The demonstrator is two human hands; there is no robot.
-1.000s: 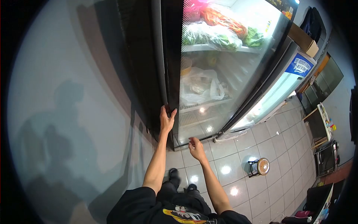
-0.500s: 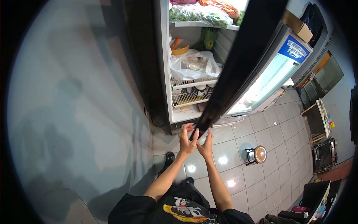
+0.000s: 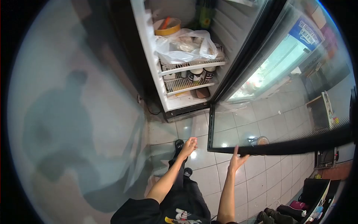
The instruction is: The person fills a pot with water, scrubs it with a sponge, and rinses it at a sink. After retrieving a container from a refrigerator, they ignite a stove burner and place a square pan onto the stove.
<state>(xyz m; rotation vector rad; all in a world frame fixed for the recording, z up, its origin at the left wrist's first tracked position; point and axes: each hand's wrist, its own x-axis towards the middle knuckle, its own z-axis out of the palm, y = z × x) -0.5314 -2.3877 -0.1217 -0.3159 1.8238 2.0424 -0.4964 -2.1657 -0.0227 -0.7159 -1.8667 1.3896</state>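
A tall fridge (image 3: 168, 115) stands in front of me with its glass door (image 3: 276, 148) swung wide to the right. My right hand (image 3: 237, 162) is on the door's black edge frame, fingers along it. Over the floor, apart from the door, my left hand (image 3: 189, 146) has its fingers curled together; whether anything small is in them I cannot make out. Inside the fridge, a white plastic bag (image 3: 182, 48) of food lies on a wire shelf. Behind it sits a yellow-rimmed bowl (image 3: 167, 27) with an orange handle in it. Dark jars (image 3: 195, 75) stand one shelf lower.
A second lit fridge (image 3: 268, 67) shows through the glass door. Seen through its lower edge is a round stool (image 3: 262, 140). A bare wall (image 3: 85, 112) rises on my left. Shoes and bags (image 3: 274, 215) lie at the lower right on the tiled floor.
The fridge door has swung open to the right, baring more of the inside. My right hand has moved right with its edge, while my left hand has come away from the door.
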